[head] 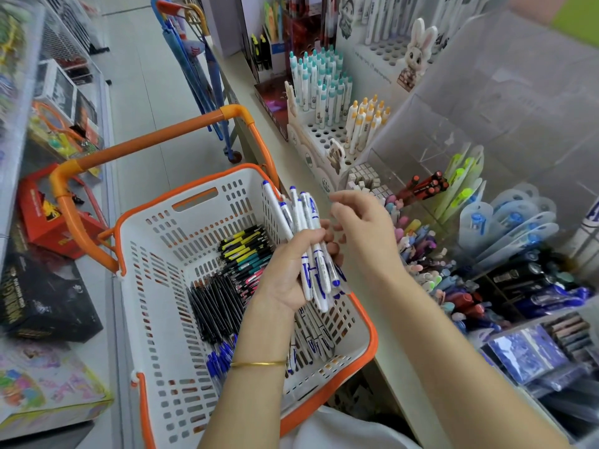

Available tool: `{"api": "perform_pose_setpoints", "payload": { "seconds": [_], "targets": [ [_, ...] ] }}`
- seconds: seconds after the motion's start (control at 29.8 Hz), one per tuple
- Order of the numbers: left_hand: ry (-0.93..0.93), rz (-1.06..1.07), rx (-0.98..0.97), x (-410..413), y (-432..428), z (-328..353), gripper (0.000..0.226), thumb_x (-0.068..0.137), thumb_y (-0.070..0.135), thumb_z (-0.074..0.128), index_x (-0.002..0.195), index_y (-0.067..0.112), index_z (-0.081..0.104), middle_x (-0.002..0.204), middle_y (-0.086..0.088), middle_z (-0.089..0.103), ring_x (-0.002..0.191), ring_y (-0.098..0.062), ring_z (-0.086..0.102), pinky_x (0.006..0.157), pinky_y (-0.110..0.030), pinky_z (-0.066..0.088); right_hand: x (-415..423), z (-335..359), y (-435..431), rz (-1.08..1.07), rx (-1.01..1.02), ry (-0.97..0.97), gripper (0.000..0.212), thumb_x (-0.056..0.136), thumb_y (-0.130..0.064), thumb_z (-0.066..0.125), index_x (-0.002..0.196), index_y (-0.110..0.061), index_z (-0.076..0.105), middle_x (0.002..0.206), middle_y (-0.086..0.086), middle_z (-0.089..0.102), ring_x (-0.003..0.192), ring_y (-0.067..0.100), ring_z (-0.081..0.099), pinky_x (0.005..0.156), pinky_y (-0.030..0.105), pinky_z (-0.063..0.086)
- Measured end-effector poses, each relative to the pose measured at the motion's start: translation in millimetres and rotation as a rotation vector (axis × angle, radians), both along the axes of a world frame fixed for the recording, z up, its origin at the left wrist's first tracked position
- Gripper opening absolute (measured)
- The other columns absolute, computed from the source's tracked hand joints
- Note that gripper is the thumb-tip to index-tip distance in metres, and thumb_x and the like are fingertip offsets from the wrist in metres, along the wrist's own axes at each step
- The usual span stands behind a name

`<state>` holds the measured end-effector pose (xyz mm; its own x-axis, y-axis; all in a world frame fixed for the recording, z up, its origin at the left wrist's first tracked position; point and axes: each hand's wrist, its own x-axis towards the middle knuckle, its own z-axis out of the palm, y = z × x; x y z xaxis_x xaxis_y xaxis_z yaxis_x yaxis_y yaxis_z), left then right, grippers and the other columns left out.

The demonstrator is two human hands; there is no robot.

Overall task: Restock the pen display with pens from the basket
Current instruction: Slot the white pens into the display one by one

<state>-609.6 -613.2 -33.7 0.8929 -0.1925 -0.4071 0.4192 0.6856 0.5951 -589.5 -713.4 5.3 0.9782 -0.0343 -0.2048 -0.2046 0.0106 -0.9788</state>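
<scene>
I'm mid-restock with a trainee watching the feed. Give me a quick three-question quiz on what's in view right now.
1. True or false: the left hand grips a bundle of white pens above the basket.
2. The basket's handle is: A blue, B orange, C green.
3. Fill in: the gold bangle sits on the ___ wrist.
Key: 1 true; 2 B; 3 left.
</scene>
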Motion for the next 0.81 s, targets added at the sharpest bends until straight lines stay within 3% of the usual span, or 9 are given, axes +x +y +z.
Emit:
{"api": "perform_pose_setpoints", "payload": {
  "seconds": [0.07,0.13,0.27,0.4,0.54,0.6,0.71,0.81],
  "targets": [
    [-0.024,-0.065,0.048,-1.8,-0.4,0.9,0.014,0.074,0.014,0.062,0.087,0.008,0.063,0.066,-0.005,0.061,0.059,-0.015,0.059,0.060,-0.028,0.054,8.3,7.0,-6.5,0.169,-0.025,0.134,0.018,0.095,-0.018,0.054,0.111,-0.012,0.060,0.064,0.008,0.052,0.040,0.013,0.046,0.037,0.024,0.038],
    [-0.024,-0.099,0.063,-2.7,-0.3,2.2,0.014,0.074,0.016,0.062,0.084,0.007,0.063,0.066,-0.006,0.061,0.058,-0.015,0.060,0.058,-0.026,0.055,11.9,11.2,-10.7,0.252,-0.040,0.143,0.017,0.095,-0.014,0.056,0.110,-0.006,0.058,0.058,0.008,0.047,0.034,0.013,0.041,0.032,0.022,0.037],
    [0.017,-0.110,0.025,-4.3,-0.4,3.9,0.016,0.075,0.012,0.065,0.090,0.006,0.067,0.074,-0.010,0.067,0.061,-0.018,0.066,0.054,-0.027,0.055,17.0,18.6,-12.3,0.132,0.001,0.163,0.016,0.093,-0.005,0.055,0.107,0.002,0.056,0.069,0.015,0.052,0.034,0.016,0.048,0.031,0.024,0.040],
    [0.062,-0.031,-0.089,-4.6,-2.0,2.9,0.025,0.079,0.009,0.057,0.104,0.005,0.059,0.093,-0.011,0.073,0.080,-0.020,0.072,0.063,-0.029,0.059,28.6,15.1,-18.6,-0.189,-0.137,-0.047,0.009,0.088,-0.010,0.058,0.094,-0.015,0.053,0.086,0.012,0.056,0.065,0.022,0.056,0.059,0.037,0.050],
    [0.122,0.043,-0.142,-4.1,-1.4,1.2,0.013,0.094,0.007,0.047,0.100,0.008,0.059,0.091,-0.010,0.074,0.080,-0.019,0.074,0.063,-0.027,0.059,18.9,14.8,-25.6,-0.406,-0.061,-0.303,0.027,0.086,-0.004,0.058,0.099,-0.026,0.049,0.087,0.003,0.052,0.075,0.023,0.058,0.060,0.031,0.054],
    [0.130,0.070,-0.170,-3.8,-2.5,0.2,0.013,0.096,0.007,0.045,0.100,0.009,0.058,0.091,-0.009,0.075,0.080,-0.019,0.074,0.065,-0.027,0.060,9.1,11.4,-24.1,-0.414,-0.050,-0.343,0.022,0.089,-0.002,0.058,0.095,-0.022,0.052,0.086,0.003,0.056,0.075,0.021,0.065,0.058,0.028,0.056],
    [0.109,0.077,-0.171,-3.5,-5.2,0.8,0.012,0.093,0.008,0.048,0.099,0.009,0.059,0.093,-0.008,0.075,0.082,-0.020,0.073,0.070,-0.030,0.060,-3.3,0.0,-17.5,-0.375,-0.167,-0.367,0.021,0.085,-0.005,0.062,0.079,-0.023,0.053,0.080,0.006,0.063,0.072,0.021,0.067,0.061,0.038,0.056],
    [0.078,0.052,-0.142,-3.3,-8.3,5.6,0.022,0.077,0.012,0.060,0.098,0.008,0.066,0.093,-0.010,0.073,0.083,-0.022,0.072,0.080,-0.039,0.057,-20.4,-12.5,-7.0,-0.230,-0.252,-0.402,0.020,0.081,-0.005,0.067,0.074,-0.020,0.056,0.073,-0.008,0.063,0.067,0.004,0.061,0.060,0.025,0.049]
  ]
}}
